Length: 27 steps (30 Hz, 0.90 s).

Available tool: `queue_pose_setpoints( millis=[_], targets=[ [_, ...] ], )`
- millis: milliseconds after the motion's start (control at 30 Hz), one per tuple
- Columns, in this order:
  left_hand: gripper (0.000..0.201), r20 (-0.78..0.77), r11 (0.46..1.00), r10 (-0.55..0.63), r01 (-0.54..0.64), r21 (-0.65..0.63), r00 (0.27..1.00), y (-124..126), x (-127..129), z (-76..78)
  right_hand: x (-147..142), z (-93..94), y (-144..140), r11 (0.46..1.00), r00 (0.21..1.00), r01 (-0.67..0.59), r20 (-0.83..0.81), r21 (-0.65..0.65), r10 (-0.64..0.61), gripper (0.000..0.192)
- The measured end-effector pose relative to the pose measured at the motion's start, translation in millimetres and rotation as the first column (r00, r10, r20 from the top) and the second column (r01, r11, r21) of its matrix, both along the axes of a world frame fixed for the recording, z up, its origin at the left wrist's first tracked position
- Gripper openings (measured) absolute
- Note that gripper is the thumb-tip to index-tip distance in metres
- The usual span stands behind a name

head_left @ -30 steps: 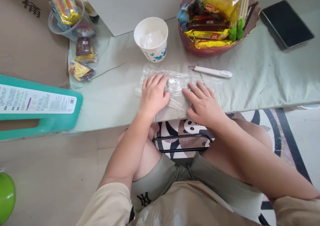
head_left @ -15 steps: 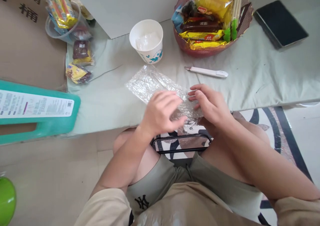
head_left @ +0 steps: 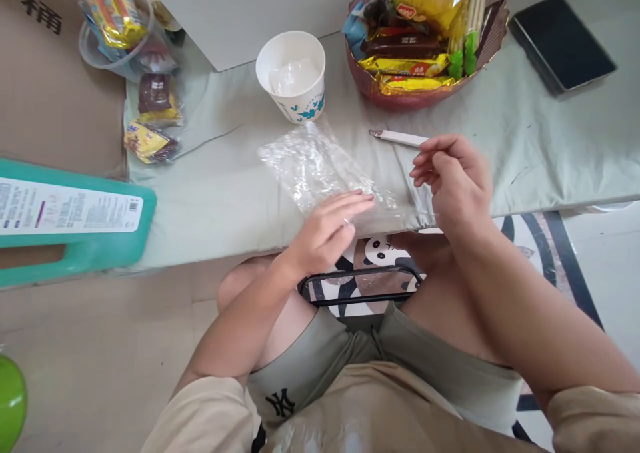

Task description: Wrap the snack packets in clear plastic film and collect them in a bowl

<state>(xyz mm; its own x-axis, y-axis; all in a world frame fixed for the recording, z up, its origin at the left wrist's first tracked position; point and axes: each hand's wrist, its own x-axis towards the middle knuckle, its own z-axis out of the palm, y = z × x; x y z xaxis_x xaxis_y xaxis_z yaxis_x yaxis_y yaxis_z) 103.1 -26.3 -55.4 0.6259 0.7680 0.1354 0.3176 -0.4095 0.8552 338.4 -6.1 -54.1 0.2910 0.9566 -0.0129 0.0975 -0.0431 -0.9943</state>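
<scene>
A crumpled sheet of clear plastic wrap lies slantwise on the pale green tablecloth, close to the front edge. My left hand lies flat on the wrap's near end, fingers stretched out. My right hand hovers above the cloth to the right of the wrap, fingers loosely curled and holding nothing. It covers the far end of a white utility knife, whose tip end shows just left of the fingers.
Behind the wrap stand a white paper cup and a red basket full of snack packets. A dark tablet lies at the back right. At the left are a clear snack tub, loose packets and a teal box.
Both hands were pressed flat on the wrap, then lifted and turned it. Now the wrap lies slanted, my left hand rests on its near end, and my right hand has moved right toward the knife.
</scene>
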Motion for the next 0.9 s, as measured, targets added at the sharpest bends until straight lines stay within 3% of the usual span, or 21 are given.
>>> queue_pose_setpoints(
  millis=[67,133,233,333,433,567,667,733,800,900],
  targets=[
    [0.047,0.246,0.977,0.075,-0.021,-0.213,0.966,6,-5,0.3,4,-2.2,1,0.998,0.99,-0.064,0.124,-0.014,0.065,0.022],
    [0.045,0.369,0.911,0.22,-0.055,-0.408,0.903,12,-8,2.4,7,-4.6,-1,0.977,0.943,-0.215,0.257,-0.014,0.211,0.035],
    [0.047,0.321,0.79,0.418,-0.166,-0.59,0.85,18,-7,8.6,6,-6.7,-4,0.877,0.822,-0.478,0.372,0.042,0.431,0.054],
    [0.048,0.253,0.725,0.472,-0.209,-0.656,0.845,22,-6,12.7,-2,-5.8,-8,0.808,0.778,-0.58,0.368,0.109,0.509,0.049],
    [0.043,0.276,0.693,0.479,-0.166,-0.702,0.833,23,-8,11.6,-14,-2.2,-8,0.858,0.834,-0.508,0.291,0.072,0.469,0.019],
    [0.038,0.293,0.682,0.507,-0.169,-0.712,0.811,23,-10,8.2,-24,3.3,-6,0.933,0.919,-0.358,0.168,-0.031,0.358,0.016],
    [0.026,0.187,0.693,0.525,-0.289,-0.66,0.83,24,-8,7.1,-26,6.0,-4,0.952,0.942,-0.29,0.146,-0.096,0.302,0.013],
    [0.018,0.084,0.656,0.581,-0.406,-0.636,0.809,25,-6,6.5,-26,6.6,-3,0.955,0.945,-0.255,0.172,-0.149,0.279,0.008],
    [0.012,0.008,0.629,0.623,-0.494,-0.6,0.782,27,-4,5.6,-26,6.0,-3,0.956,0.936,-0.218,0.237,-0.195,0.262,0.016],
    [0.01,-0.065,0.664,0.632,-0.583,-0.468,0.772,28,-5,3.5,-25,1.7,-2,0.955,0.88,-0.19,0.392,-0.227,0.268,0.04]
  ],
)
